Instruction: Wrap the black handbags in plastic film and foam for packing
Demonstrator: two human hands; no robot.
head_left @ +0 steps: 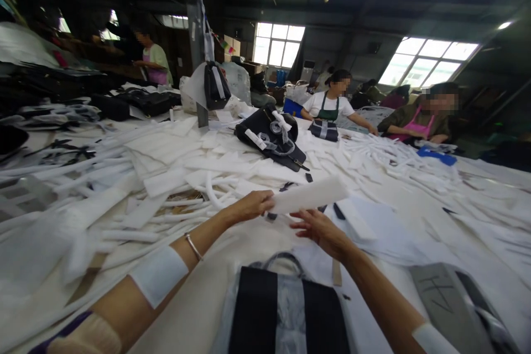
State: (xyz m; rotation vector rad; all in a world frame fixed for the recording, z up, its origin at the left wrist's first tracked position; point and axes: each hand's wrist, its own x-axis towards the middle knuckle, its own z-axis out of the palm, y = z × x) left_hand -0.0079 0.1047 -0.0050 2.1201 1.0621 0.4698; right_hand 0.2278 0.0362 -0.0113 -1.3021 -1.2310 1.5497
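My left hand [255, 204] is closed on the near end of a white foam strip [311, 193], which reaches out to the right above the table. Just below the strip's lower edge is my right hand [317, 228], its fingers spread apart; whether a fingertip touches the foam I cannot tell. Directly in front of me lies a black bag [253, 310] with a clear plastic wrap [291, 310] down its middle and a wrapped top handle [284, 260]. The bag's lower part is cut off by the frame.
White foam sheets and strips [166, 182] cover much of the table. Farther back lies a black backpack [265, 135] with wrapped straps, near a metal post [199, 38]. A grey case-like object [443, 298] is at right. Co-workers [327, 102] are across the table.
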